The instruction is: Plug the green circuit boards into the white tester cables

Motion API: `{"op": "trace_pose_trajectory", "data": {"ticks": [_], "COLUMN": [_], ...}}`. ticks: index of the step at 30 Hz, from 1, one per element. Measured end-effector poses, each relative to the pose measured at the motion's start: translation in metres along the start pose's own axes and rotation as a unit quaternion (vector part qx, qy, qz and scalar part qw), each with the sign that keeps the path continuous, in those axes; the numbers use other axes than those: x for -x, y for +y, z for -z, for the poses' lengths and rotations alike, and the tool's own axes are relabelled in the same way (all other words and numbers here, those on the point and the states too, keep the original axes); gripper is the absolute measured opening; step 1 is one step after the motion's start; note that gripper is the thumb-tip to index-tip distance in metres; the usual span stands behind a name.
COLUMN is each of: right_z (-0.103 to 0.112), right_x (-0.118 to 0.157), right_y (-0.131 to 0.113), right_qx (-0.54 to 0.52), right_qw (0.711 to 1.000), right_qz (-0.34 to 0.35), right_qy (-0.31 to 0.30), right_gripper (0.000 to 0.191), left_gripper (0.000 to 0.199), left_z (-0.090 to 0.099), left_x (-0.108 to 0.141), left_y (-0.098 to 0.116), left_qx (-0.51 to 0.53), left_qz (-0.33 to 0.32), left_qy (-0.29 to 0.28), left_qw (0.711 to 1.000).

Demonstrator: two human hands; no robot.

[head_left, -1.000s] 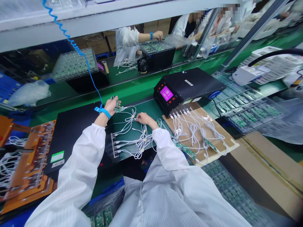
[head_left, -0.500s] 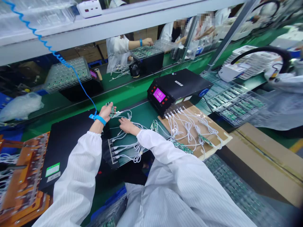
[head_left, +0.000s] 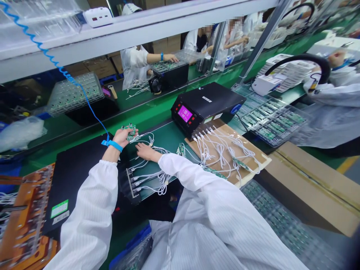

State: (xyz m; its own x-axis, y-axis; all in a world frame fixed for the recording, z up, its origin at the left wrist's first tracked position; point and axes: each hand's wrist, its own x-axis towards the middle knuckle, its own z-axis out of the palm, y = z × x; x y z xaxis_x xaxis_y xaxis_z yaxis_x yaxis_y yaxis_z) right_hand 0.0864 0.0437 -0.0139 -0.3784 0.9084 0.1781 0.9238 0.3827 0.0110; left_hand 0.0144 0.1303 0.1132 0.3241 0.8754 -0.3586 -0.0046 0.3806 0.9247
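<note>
My left hand (head_left: 122, 136), with a blue strap at its wrist, is closed on green circuit boards (head_left: 131, 130) above the far corner of a black box (head_left: 81, 168). Just right of it, my right hand (head_left: 144, 150) is low over white cables (head_left: 160, 176) on the green mat; what its fingertips hold, if anything, is too small to tell. Several cables run from the connector strip (head_left: 132, 183) on the black box. A black tester (head_left: 208, 105) with a pink screen has more white cables plugged in, lying over brown cardboard (head_left: 260, 161) with green boards among them.
An orange fixture (head_left: 28, 217) stands at the left. A metal shelf (head_left: 140, 30) crosses above, and a coiled blue cord (head_left: 87, 101) hangs to my left wrist. Trays of boards (head_left: 272, 120) and a carton (head_left: 312, 187) are at the right. Other people sit across the line and at the right.
The whole view has shifted slightly left. In my left hand the green boards now show more of their face. My right hand stays near the cables.
</note>
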Motion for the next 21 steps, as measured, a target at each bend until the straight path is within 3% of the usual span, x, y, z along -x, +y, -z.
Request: {"op": "trace_pose_trajectory", "data": {"ticks": [3, 6, 8, 10, 13, 21], "right_z": [0.002, 0.008, 0.013, 0.017, 0.025, 0.032], "right_x": [0.002, 0.009, 0.014, 0.017, 0.017, 0.007], "right_y": [0.004, 0.012, 0.017, 0.02, 0.021, 0.019], "right_qx": [-0.035, -0.161, -0.301, -0.435, -0.536, -0.554], "right_qw": [0.999, 0.98, 0.933, 0.859, 0.772, 0.698], "right_qz": [0.01, -0.039, -0.096, -0.144, -0.173, -0.265], "right_qy": [0.027, 0.108, 0.172, 0.227, 0.294, 0.368], "right_gripper": [0.021, 0.018, 0.015, 0.016, 0.018, 0.033], "left_gripper": [0.018, 0.019, 0.021, 0.023, 0.023, 0.024], "left_z": [0.001, 0.001, 0.002, 0.003, 0.004, 0.002], "left_x": [0.0, -0.003, -0.005, -0.006, -0.005, -0.001], "left_y": [0.002, 0.004, 0.004, 0.005, 0.004, -0.001], "left_qx": [0.018, 0.038, 0.052, 0.066, 0.079, 0.076], "left_qz": [-0.009, -0.024, -0.042, -0.063, -0.093, -0.109], "left_qy": [-0.01, -0.004, 0.006, 0.012, 0.018, 0.005], "left_qw": [1.0, 0.999, 0.998, 0.996, 0.992, 0.991]}}
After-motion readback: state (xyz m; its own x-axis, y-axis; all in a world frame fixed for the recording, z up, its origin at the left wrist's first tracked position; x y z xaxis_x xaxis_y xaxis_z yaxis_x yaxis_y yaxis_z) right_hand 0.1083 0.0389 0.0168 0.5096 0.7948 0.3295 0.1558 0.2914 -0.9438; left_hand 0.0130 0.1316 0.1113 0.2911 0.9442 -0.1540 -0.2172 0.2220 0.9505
